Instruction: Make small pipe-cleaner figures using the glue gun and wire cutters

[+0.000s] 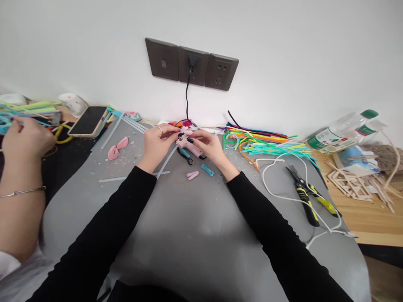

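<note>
My left hand [160, 144] and my right hand [210, 146] meet near the wall, both with fingers pinched. Between their fingertips is a small pale-pink piece [186, 131], partly hidden by the fingers. Right below it is a pink hot glue gun [195, 149], resting on the mat under my right fingers. On the mat nearer to me are a short pink fuzzy piece [192, 175] and a small blue clip [207, 170]. A pink fuzzy bow [118, 147] and translucent glue sticks [113, 131] lie to the left.
Bundled coloured pipe cleaners [267, 142], pliers [307, 195] and a white cable [273, 193] are on the right, with a plastic bottle [343, 132] beyond. At left are a phone [88, 121], a paper cup [73, 104] and another person's hand [28, 136]. A black cord hangs from the wall socket [192, 65].
</note>
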A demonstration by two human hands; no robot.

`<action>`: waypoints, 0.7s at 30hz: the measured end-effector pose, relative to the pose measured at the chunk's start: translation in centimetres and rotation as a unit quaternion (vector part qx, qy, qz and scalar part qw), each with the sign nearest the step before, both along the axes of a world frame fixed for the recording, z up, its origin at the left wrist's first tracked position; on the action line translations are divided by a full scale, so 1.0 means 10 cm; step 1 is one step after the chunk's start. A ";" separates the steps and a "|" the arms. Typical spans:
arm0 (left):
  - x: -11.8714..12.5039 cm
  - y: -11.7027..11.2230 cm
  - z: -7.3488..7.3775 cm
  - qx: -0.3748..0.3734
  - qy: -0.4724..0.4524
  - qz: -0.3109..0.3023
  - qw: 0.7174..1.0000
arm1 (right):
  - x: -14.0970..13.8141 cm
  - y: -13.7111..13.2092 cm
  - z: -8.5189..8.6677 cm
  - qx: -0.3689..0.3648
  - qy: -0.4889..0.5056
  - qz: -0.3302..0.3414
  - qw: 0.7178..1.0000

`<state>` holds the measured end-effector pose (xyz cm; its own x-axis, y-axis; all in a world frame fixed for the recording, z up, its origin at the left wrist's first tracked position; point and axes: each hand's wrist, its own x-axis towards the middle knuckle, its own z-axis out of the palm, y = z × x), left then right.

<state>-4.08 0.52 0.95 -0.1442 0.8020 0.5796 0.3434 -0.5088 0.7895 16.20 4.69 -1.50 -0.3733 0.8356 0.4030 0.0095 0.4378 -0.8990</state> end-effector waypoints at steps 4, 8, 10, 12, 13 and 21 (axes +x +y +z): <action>-0.02 0.00 -0.01 0.053 0.079 0.018 0.995 | 0.00 -0.01 0.01 0.021 -0.022 -0.005 1.000; -0.03 0.02 -0.07 0.107 0.160 0.040 0.980 | -0.01 -0.06 0.05 0.011 -0.034 -0.020 0.999; -0.04 0.02 -0.11 0.133 0.197 0.044 0.970 | -0.02 -0.10 0.09 0.010 -0.026 -0.029 0.999; -0.05 0.03 -0.13 0.160 0.229 0.047 0.959 | -0.03 -0.14 0.13 0.012 -0.022 -0.044 0.999; -0.05 0.04 -0.15 0.174 0.241 0.048 0.953 | -0.03 -0.15 0.15 0.014 -0.024 -0.051 0.998; -0.04 0.05 -0.18 0.201 0.270 0.041 0.941 | -0.08 -0.22 0.21 -0.006 -0.020 -0.075 0.997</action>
